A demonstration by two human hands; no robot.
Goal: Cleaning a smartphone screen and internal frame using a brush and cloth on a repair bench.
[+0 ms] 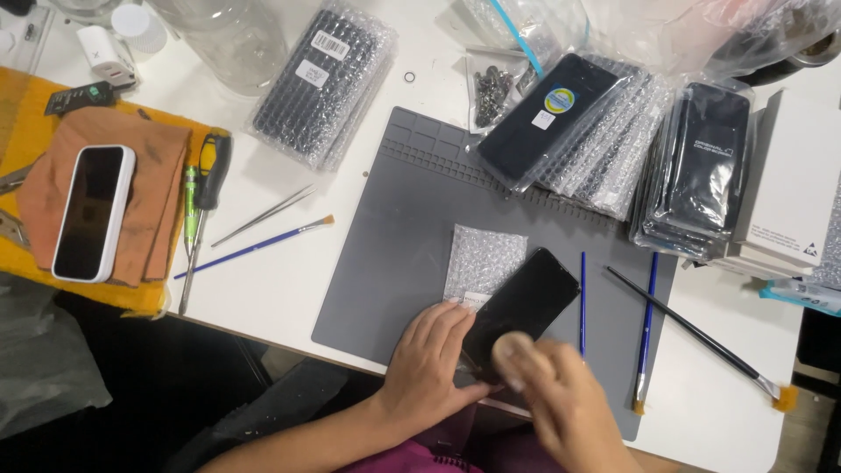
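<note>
Black phone screen panel [523, 302] lying flat and tilted on grey work mat [394, 254], near the mat's front edge, lower end reaching toward the table's front rim. Left hand [427, 359] resting on the panel's lower left edge, fingers spread flat, pinning rather than clenching. Right hand [561, 407] blurred over the panel's lower right corner; a pale round fingertip or pad at the glass; grip state cannot be told.

Bubble-wrap sleeve [484, 263] touching the panel's upper left edge. Thin blue brush [583, 302] just right of the panel, parallel to its long side; second blue brush [646, 333] farther right; long black brush [701, 337] beyond that, crossing the mat's right edge.

Bare mat up and left of the panel. Wrapped screen stacks [604, 144] well above the panel. Tweezers [263, 215], screwdrivers [201, 215] and white-cased phone [94, 213] well to its left, off the mat.
</note>
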